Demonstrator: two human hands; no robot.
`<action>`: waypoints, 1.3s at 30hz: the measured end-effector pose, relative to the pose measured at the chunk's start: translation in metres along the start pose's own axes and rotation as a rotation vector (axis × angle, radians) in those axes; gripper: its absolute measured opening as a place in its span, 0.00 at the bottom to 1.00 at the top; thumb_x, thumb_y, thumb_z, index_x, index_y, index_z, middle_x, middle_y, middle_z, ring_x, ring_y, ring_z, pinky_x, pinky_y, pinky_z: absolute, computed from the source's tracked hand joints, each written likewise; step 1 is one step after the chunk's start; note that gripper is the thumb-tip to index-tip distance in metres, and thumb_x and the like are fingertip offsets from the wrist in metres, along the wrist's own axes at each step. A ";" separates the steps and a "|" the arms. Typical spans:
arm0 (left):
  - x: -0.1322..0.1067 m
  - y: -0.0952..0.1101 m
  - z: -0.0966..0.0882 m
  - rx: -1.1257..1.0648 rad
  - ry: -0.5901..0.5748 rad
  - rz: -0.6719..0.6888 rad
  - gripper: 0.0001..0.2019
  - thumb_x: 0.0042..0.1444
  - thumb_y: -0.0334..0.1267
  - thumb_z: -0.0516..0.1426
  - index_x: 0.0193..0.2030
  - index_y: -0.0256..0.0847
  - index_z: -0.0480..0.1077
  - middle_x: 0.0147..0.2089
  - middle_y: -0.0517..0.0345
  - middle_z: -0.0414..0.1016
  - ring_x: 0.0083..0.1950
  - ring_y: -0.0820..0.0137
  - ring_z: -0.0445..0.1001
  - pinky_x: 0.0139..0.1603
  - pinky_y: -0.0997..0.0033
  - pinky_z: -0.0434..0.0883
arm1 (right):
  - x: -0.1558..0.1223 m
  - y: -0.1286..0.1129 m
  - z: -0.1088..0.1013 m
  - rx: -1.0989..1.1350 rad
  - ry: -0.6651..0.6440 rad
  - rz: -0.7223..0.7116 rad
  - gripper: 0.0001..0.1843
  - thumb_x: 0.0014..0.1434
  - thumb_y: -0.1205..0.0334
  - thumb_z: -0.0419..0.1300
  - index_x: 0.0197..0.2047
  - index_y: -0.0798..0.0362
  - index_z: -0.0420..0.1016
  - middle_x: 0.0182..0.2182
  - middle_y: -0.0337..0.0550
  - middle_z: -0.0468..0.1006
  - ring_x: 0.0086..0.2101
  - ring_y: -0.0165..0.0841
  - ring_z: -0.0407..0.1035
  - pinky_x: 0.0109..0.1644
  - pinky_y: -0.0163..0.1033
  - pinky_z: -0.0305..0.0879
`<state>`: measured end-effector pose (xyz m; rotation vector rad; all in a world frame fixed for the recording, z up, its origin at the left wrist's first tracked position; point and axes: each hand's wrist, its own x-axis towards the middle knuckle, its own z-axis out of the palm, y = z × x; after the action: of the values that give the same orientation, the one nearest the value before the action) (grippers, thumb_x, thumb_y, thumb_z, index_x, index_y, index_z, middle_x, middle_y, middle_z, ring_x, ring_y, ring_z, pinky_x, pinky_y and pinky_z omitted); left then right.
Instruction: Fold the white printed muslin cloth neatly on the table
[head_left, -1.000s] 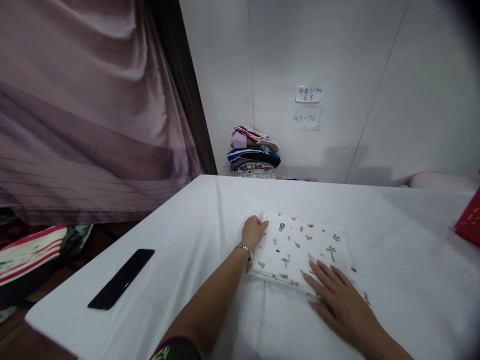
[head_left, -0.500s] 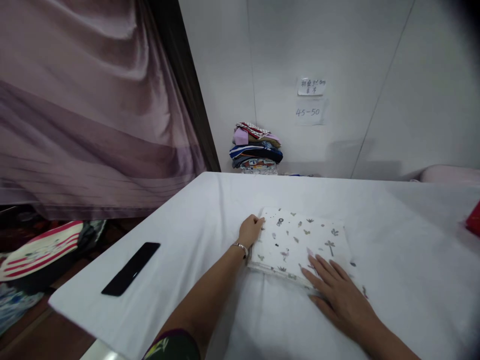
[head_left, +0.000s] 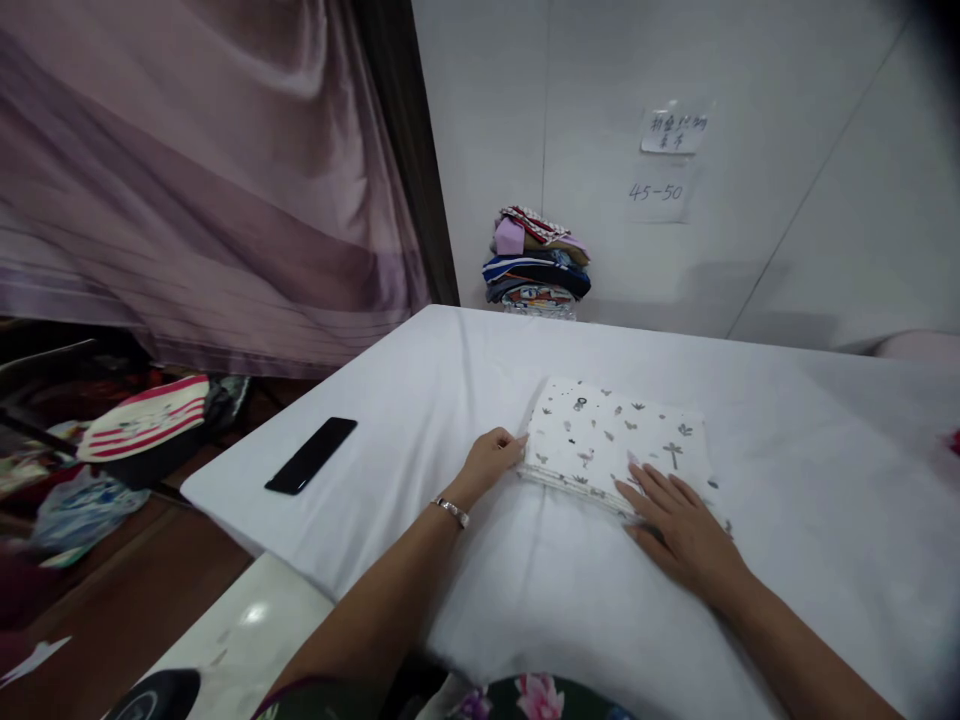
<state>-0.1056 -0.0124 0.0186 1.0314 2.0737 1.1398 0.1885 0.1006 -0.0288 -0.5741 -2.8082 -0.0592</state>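
Observation:
A folded white cloth (head_left: 615, 435) printed with small animals and plants lies flat on the white-covered table (head_left: 420, 400). At its left edge, my left hand (head_left: 491, 462) has thumb and fingers pinched together on the fabric near the front corner. My right hand (head_left: 686, 525) rests flat over the front right part of the cloth, with its fingers stretched out. Several layers show along the cloth's front edge. Part of the right front corner is hidden under my right hand.
A black phone (head_left: 312, 456) lies on the table's left side. Behind the far edge stands a stack of folded clothes (head_left: 536, 262) by the wall. Handwritten paper notes (head_left: 660, 190) are stuck there. A purple curtain (head_left: 247, 180) hangs at left, with bags (head_left: 146, 420) below.
My left hand has slid along the cloth's left edge toward the front corner. My right hand stays flat on the cloth. The camera view has shifted, showing more of the floor at left.

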 end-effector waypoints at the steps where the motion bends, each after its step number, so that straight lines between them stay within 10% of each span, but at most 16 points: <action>1: -0.003 0.000 0.001 0.018 0.005 -0.001 0.17 0.51 0.53 0.54 0.23 0.41 0.61 0.20 0.65 0.64 0.23 0.75 0.61 0.25 0.75 0.59 | 0.000 0.000 0.000 -0.002 -0.003 0.002 0.29 0.63 0.52 0.48 0.66 0.43 0.49 0.65 0.44 0.49 0.63 0.41 0.45 0.62 0.54 0.50; 14: -0.007 -0.004 0.005 0.125 -0.035 -0.013 0.20 0.52 0.55 0.51 0.21 0.41 0.62 0.23 0.62 0.65 0.27 0.72 0.62 0.27 0.73 0.56 | 0.005 -0.007 -0.016 0.136 -0.063 0.113 0.26 0.62 0.49 0.48 0.62 0.43 0.59 0.63 0.45 0.54 0.61 0.44 0.49 0.61 0.57 0.49; 27: -0.004 -0.016 -0.003 -0.204 -0.185 0.009 0.11 0.46 0.44 0.57 0.27 0.37 0.68 0.21 0.66 0.62 0.24 0.77 0.58 0.28 0.76 0.59 | 0.120 -0.087 -0.011 0.462 0.095 0.151 0.13 0.59 0.58 0.54 0.46 0.49 0.74 0.43 0.46 0.74 0.44 0.39 0.66 0.48 0.46 0.64; 39: 0.004 -0.028 0.004 -0.206 -0.177 0.073 0.14 0.45 0.48 0.56 0.22 0.38 0.64 0.21 0.66 0.60 0.24 0.77 0.57 0.26 0.75 0.56 | 0.123 -0.090 0.000 0.380 0.122 0.117 0.10 0.60 0.60 0.54 0.43 0.50 0.72 0.41 0.45 0.73 0.42 0.36 0.65 0.45 0.40 0.61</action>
<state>-0.1146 -0.0169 -0.0076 1.0731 1.7544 1.2233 0.0447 0.0647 0.0066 -0.6145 -2.5666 0.4370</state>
